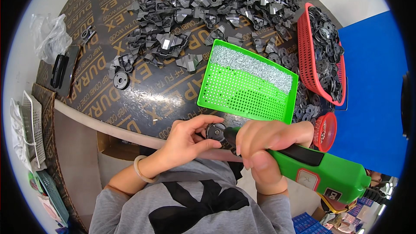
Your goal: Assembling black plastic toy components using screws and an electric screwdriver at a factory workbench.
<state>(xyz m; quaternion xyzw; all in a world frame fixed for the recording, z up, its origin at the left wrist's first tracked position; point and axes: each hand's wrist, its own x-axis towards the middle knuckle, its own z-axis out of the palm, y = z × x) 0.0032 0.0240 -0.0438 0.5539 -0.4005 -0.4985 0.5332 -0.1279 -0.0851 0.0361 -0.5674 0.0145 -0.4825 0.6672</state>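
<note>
Pinching a black round part (215, 131) in our left hand (188, 141), we are holding it at the near edge of the counter (141, 123), on our side of the green tray (207, 104). We are judging it light and stiff, apparently moulded plastic, so it is probably resisting a squeeze while its smooth, curved rim is perhaps inviting a little slip. We are treating its thinner edges as likeliest to chip, and opposite sides of the rim are seeming the best hold, leaving the face free.

Our right hand (271, 145) is closing around a green driver (342, 175), gripping toward its dark nose; this tool is looking rigid and noticeably heavier, so a full wrap is suiting it.

Our left forearm is coming in from the lower left with the elbow bent, the index finger arching over the far side and the thumb lying along the near side. Our right knuckles are facing upward, with the driver's rear pointing to the lower right. Its nose is overlapping the part in view, but we are not managing to tell whether the tip is touching.
</note>
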